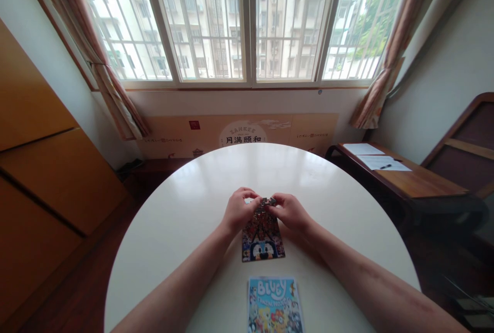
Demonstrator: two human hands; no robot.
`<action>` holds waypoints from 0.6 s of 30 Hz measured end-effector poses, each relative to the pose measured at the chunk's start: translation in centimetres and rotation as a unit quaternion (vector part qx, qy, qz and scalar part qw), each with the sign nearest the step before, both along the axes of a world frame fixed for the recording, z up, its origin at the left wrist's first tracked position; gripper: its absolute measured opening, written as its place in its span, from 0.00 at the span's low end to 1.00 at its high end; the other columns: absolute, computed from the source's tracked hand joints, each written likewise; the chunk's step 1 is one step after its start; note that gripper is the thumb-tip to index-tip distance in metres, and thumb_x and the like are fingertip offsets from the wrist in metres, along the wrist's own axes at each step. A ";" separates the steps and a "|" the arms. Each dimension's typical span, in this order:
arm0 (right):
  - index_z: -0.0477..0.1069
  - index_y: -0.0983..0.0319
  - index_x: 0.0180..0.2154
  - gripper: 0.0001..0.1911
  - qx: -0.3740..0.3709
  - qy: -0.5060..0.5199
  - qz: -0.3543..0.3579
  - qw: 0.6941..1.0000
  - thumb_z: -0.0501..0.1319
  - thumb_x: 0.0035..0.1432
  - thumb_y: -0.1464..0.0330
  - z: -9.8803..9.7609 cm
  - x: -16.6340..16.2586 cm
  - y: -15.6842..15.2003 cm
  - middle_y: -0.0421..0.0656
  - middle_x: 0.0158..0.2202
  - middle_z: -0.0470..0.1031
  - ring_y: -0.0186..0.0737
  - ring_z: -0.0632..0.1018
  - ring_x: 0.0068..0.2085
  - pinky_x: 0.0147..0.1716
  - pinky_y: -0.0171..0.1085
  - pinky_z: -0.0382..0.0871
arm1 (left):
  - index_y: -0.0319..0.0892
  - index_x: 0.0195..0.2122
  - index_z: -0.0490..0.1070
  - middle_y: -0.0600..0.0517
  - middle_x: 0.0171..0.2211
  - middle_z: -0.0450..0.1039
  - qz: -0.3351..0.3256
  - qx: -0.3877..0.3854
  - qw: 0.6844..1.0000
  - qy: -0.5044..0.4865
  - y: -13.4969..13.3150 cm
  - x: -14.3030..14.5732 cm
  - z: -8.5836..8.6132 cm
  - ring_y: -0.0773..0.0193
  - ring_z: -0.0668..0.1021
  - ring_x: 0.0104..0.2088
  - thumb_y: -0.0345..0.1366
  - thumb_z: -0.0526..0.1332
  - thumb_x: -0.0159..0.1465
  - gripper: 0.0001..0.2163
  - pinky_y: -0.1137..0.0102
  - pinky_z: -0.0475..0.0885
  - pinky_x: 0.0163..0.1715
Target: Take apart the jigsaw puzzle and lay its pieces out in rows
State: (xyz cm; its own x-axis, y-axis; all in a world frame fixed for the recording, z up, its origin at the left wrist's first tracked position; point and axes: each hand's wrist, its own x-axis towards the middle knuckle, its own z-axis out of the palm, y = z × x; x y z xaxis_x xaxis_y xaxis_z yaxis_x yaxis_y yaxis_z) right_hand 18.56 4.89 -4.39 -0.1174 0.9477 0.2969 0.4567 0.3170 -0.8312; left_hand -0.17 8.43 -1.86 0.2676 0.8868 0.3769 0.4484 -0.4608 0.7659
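My left hand (241, 209) and my right hand (290, 210) meet over the white round table, thumbs and fingers closed. Between the fingertips is a small dark, mottled piece (267, 202) with a knobbly outline, like a jigsaw puzzle piece; my fingers partly cover it. Right below them lies a dark, busily printed rectangular picture puzzle (262, 230), a blue cartoon dog face at its near end. Its far end is hidden by my hands. Closer to me, apart from both hands, a light-blue Bluey booklet or card (275, 304) lies flat, cut off by the bottom of the view.
The round white tabletop (173, 240) reaches toward the window. At the right stands a wooden side table (428, 181) with papers (380, 162) and dark pens. An orange-brown cabinet (50, 168) is at the left; a chair (471, 137) stands far right.
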 end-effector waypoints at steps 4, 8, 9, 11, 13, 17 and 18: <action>0.73 0.64 0.29 0.12 0.004 -0.007 -0.005 1.000 0.63 0.57 0.61 0.0 -0.2 -0.1 0.41 0.28 0.77 0.35 0.74 0.32 0.32 0.31 0.62 | 0.44 0.25 0.78 0.49 0.36 0.78 0.009 -0.018 1.000 0.001 0.1 0.1 -0.2 0.56 0.79 0.41 0.38 0.65 0.58 0.06 0.61 0.73 0.47; 0.73 0.64 0.28 0.13 0.007 -0.014 -0.012 1.000 0.63 0.57 0.61 0.2 -0.3 -0.3 0.40 0.27 0.76 0.34 0.73 0.31 0.31 0.31 0.61 | 0.43 0.25 0.78 0.48 0.36 0.78 0.026 -0.033 0.999 -0.005 0.3 0.1 -0.5 0.55 0.79 0.41 0.37 0.65 0.57 0.06 0.61 0.73 0.47; 0.73 0.64 0.27 0.13 0.006 -0.015 -0.014 1.000 0.63 0.57 0.61 0.3 -0.4 -0.3 0.40 0.27 0.76 0.34 0.73 0.30 0.31 0.31 0.60 | 0.43 0.25 0.78 0.48 0.37 0.78 0.030 -0.032 0.999 -0.002 0.3 0.1 -0.5 0.55 0.79 0.41 0.37 0.65 0.57 0.06 0.61 0.73 0.48; 0.73 0.65 0.27 0.13 0.006 -0.017 -0.018 1.000 0.63 0.56 0.62 0.3 -0.4 -0.3 0.40 0.26 0.76 0.34 0.73 0.30 0.30 0.31 0.60 | 0.43 0.25 0.78 0.48 0.38 0.78 0.037 -0.019 0.999 0.012 0.3 0.2 -0.6 0.54 0.79 0.44 0.37 0.65 0.57 0.06 0.59 0.72 0.50; 0.73 0.65 0.27 0.13 0.005 -0.017 -0.020 1.000 0.63 0.56 0.61 0.4 -0.5 -0.4 0.41 0.26 0.76 0.34 0.73 0.30 0.30 0.31 0.60 | 0.43 0.25 0.79 0.47 0.40 0.78 0.044 0.002 0.999 0.026 0.3 0.3 -0.7 0.53 0.78 0.46 0.37 0.65 0.57 0.06 0.57 0.70 0.53; 0.74 0.64 0.28 0.12 0.000 -0.011 -0.017 1.000 0.63 0.56 0.62 0.1 -0.5 -0.3 0.42 0.28 0.77 0.36 0.74 0.31 0.32 0.32 0.64 | 0.44 0.26 0.79 0.46 0.42 0.78 0.058 0.021 0.998 0.018 0.5 0.4 -0.9 0.51 0.77 0.48 0.38 0.65 0.58 0.07 0.56 0.69 0.54; 0.75 0.64 0.29 0.12 -0.003 -0.008 -0.015 1.000 0.63 0.56 0.62 -0.1 -0.5 -0.2 0.42 0.28 0.77 0.36 0.75 0.32 0.32 0.32 0.65 | 0.44 0.27 0.80 0.46 0.42 0.78 0.061 0.021 0.998 0.012 0.7 0.3 -0.9 0.51 0.77 0.48 0.39 0.65 0.58 0.07 0.56 0.70 0.54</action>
